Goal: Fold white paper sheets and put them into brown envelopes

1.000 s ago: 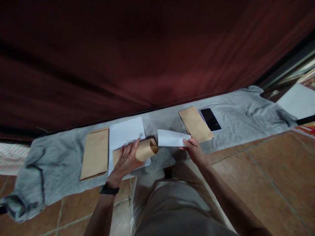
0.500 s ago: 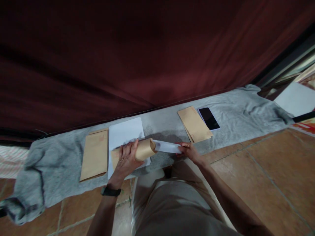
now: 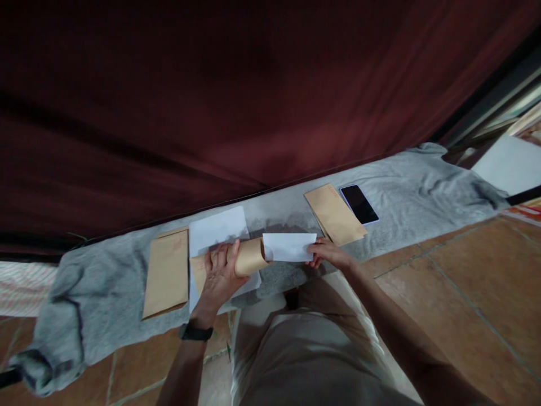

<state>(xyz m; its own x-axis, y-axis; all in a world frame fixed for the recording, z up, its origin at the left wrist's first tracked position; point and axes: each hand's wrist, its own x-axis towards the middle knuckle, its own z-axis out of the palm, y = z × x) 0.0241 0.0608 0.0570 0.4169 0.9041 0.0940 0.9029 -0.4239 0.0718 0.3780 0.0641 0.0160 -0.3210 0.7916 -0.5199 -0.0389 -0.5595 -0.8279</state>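
My left hand [image 3: 220,274] grips a brown envelope [image 3: 249,257] whose open mouth bulges toward the right. It lies over a white sheet [image 3: 217,230] on a grey cloth [image 3: 105,282]. My right hand [image 3: 327,254] pinches the right end of a folded white paper [image 3: 288,247]. That paper's left edge sits at the mouth of the envelope. A black watch is on my left wrist.
A brown envelope stack [image 3: 167,272] lies left of the white sheet. Another brown envelope pile [image 3: 333,213] and a black phone [image 3: 359,204] lie to the right on the cloth. A dark red curtain [image 3: 253,96] hangs behind. Brown floor tiles [image 3: 465,282] spread to the right.
My right hand brought the folded white paper left to the envelope's mouth, tilted it edge-on, then turned it flat again. My left hand kept hold of the envelope.
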